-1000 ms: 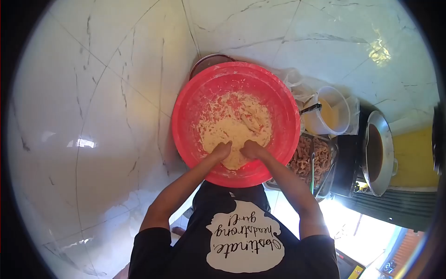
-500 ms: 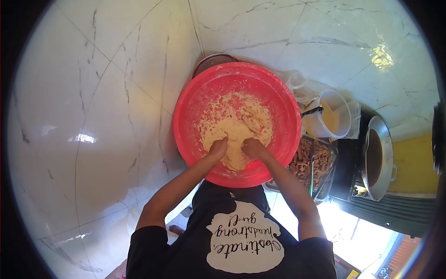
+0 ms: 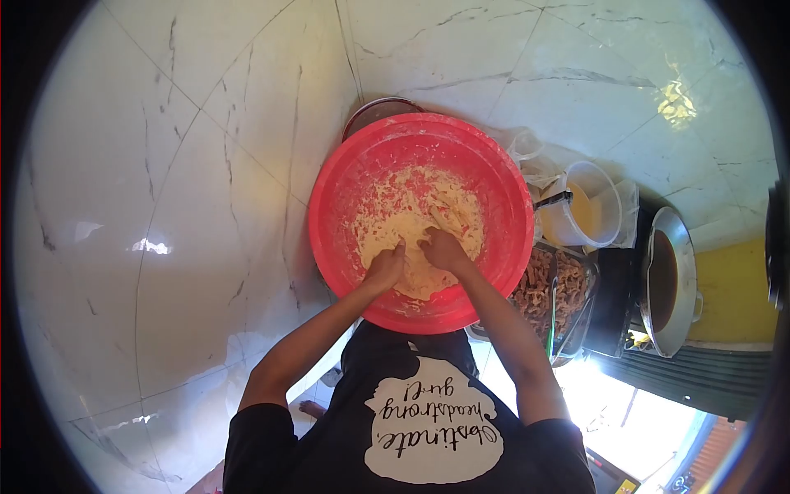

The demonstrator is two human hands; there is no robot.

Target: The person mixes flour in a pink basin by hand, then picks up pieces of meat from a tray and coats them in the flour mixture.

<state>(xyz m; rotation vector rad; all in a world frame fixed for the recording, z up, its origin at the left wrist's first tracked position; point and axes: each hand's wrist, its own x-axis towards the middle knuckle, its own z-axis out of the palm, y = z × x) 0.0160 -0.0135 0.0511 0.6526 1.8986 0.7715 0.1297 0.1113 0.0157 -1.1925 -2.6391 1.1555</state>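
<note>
A large red plastic basin holds a pale yellow, floury mixture, with crumbs and coated strips toward its right side. My left hand is down in the mixture at the near left, its fingers curled under and the thumb sticking up. To its right, my right hand is bent into the mixture beside the coated strips, fingers curled and their tips mostly hidden. The hands are apart. Whatever lies inside either hand is hidden from view.
Right of the basin stand a clear bucket of yellow liquid, a tray of brown strips with tongs, and a wide metal pan of brown liquid. Marble-patterned tiled walls rise left and behind. A round rim shows behind the basin.
My right hand has moved away from me, farther into the mixture. My left hand stays almost in place, and the basin has barely shifted.
</note>
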